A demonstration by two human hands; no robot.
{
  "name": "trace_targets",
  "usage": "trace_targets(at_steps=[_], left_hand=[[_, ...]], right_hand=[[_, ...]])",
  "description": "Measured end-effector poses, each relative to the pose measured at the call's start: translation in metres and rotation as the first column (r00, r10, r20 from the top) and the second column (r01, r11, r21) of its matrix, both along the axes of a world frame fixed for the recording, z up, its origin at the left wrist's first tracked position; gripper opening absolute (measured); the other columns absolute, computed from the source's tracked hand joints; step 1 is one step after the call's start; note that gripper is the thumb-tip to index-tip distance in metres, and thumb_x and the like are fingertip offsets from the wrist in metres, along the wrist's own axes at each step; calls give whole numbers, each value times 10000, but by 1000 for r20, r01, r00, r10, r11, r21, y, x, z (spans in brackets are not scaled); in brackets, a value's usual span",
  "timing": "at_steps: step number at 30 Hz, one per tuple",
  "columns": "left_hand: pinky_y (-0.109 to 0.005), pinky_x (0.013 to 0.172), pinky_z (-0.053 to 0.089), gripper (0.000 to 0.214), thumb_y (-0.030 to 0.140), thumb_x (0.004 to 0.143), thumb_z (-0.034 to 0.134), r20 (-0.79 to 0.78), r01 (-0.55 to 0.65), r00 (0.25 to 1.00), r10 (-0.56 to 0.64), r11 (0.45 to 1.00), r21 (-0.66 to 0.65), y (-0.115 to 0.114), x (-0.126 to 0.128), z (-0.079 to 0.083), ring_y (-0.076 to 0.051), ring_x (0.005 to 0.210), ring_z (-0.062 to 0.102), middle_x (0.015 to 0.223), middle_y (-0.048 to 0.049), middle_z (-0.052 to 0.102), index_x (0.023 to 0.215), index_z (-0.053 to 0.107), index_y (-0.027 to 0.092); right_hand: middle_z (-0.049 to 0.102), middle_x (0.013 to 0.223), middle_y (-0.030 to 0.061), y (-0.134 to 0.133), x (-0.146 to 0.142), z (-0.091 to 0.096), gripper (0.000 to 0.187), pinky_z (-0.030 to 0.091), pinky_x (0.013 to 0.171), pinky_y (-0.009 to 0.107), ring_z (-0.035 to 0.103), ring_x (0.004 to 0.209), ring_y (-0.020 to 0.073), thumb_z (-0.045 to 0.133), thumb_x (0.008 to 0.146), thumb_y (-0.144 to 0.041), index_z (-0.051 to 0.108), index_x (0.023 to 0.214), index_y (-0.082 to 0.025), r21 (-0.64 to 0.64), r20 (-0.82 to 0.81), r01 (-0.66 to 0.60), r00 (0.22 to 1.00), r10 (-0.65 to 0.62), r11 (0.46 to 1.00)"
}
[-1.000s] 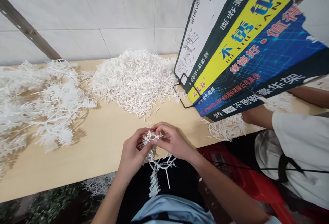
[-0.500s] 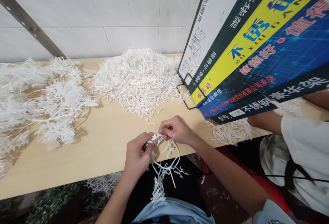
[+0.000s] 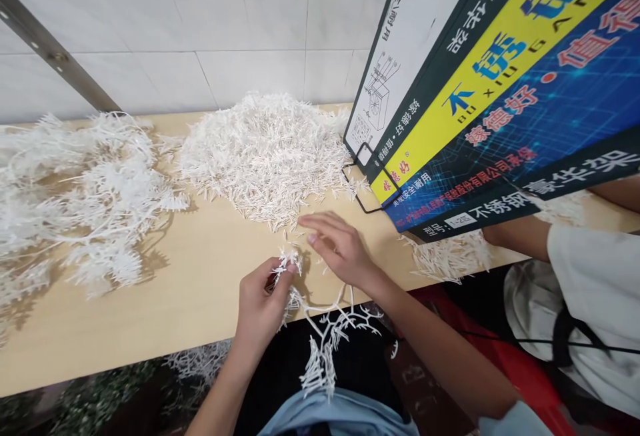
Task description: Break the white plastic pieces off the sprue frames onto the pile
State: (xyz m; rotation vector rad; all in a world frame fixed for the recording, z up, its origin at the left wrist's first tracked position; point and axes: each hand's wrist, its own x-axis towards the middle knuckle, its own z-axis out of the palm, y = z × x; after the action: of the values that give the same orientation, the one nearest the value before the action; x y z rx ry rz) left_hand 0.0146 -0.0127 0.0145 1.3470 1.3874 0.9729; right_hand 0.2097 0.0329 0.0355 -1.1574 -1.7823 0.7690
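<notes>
My left hand [image 3: 263, 303] pinches a white branched plastic sprig [image 3: 325, 339] between thumb and fingers, just over the table's front edge. The rest of the sprig's stems and feathery tips hang down over my lap. To the right, my right hand [image 3: 343, 249] has its fingers stretched out and its thumb apart, with nothing visible in it. Its fingertips are close to the near edge of a big heap of small white plastic pieces [image 3: 265, 156]. A few loose bits lie on the table between the heap and my hands.
Bushy white sprigs [image 3: 110, 189] cover the left of the wooden table [image 3: 200, 303]. A large printed box [image 3: 480, 103] stands at the right, held by a black wire stand [image 3: 373, 209]. Behind it are another person's arm [image 3: 520, 229] and more white pieces [image 3: 450, 256]. A tiled wall backs the table.
My right hand has let go of the sprig, moved slightly toward the heap and spread its fingers. My left hand still pinches the sprig, whose hanging stems have swung.
</notes>
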Motion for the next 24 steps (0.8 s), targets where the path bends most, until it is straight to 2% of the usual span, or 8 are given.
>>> trace_targets(at_steps=[2, 5, 9, 13, 16, 19, 21, 24], left_hand=[[-229, 546, 307, 344, 470, 953, 641, -10, 19, 1000, -19, 999, 33, -1, -1, 0, -109, 582, 387, 628, 44, 461, 774, 625, 177], [-232, 551, 317, 314, 439, 973, 611, -59, 58, 997, -53, 995, 81, -2, 0, 1, -114, 588, 418, 645, 39, 505, 795, 634, 181], [-239, 550, 306, 302, 348, 973, 577, -160, 147, 980, -120, 975, 165, -3, -2, 4, -111, 560, 416, 608, 44, 479, 718, 576, 187], [-243, 529, 282, 369, 350, 944, 599, -155, 167, 978, -137, 966, 196, -7, -7, 1, -105, 530, 386, 576, 50, 417, 631, 481, 193], [-237, 501, 265, 376, 439, 949, 615, -81, 28, 997, -20, 995, 97, -6, -7, -1, -105, 518, 360, 572, 57, 389, 676, 534, 193], [-228, 502, 289, 372, 507, 941, 635, -24, -61, 998, 61, 998, 35, -3, -2, -1, -109, 536, 377, 591, 53, 430, 764, 618, 181], [-225, 519, 320, 362, 512, 947, 632, -13, -72, 997, 73, 997, 39, -2, 0, 0, -114, 561, 411, 626, 40, 497, 829, 664, 172], [-224, 531, 331, 341, 489, 961, 617, -40, -66, 997, 69, 996, 59, -3, 2, 1, -115, 572, 429, 640, 36, 525, 839, 669, 175]], right_hand=[[762, 1258, 72, -11, -8, 2, 304, 583, 968, 389, 708, 1127, 221, 612, 998, -326, 740, 1262, -245, -190, -119, -140, 986, 119, 972], [802, 1047, 62, -21, -18, -6, 236, 595, 754, 294, 732, 872, 180, 656, 957, -340, 787, 1100, -205, -366, -251, -174, 964, 83, 914], [688, 679, 7, -19, -18, -23, 178, 483, 521, 238, 582, 550, 120, 696, 892, -323, 740, 797, -179, -449, -329, -13, 932, -152, 894], [649, 704, 17, -2, -7, -29, 280, 446, 474, 255, 528, 518, 123, 629, 950, -443, 682, 834, -194, -400, -448, 285, 769, -457, 871], [747, 1094, 105, 2, -3, -21, 258, 560, 726, 325, 685, 856, 194, 606, 994, -408, 745, 1092, -215, -190, -283, 248, 913, -295, 950], [701, 1352, 83, -3, -7, -11, 311, 495, 1016, 409, 628, 1222, 244, 594, 1028, -386, 715, 1293, -278, -54, 3, -19, 1000, 19, 998], [765, 1187, 70, -6, -10, -8, 269, 484, 984, 404, 666, 1114, 241, 645, 1008, -413, 754, 1205, -266, -63, 106, -140, 984, 147, 988], [737, 810, 41, -8, -11, -9, 212, 478, 776, 322, 661, 796, 189, 702, 969, -377, 790, 871, -212, -124, 102, -134, 984, 147, 983]])
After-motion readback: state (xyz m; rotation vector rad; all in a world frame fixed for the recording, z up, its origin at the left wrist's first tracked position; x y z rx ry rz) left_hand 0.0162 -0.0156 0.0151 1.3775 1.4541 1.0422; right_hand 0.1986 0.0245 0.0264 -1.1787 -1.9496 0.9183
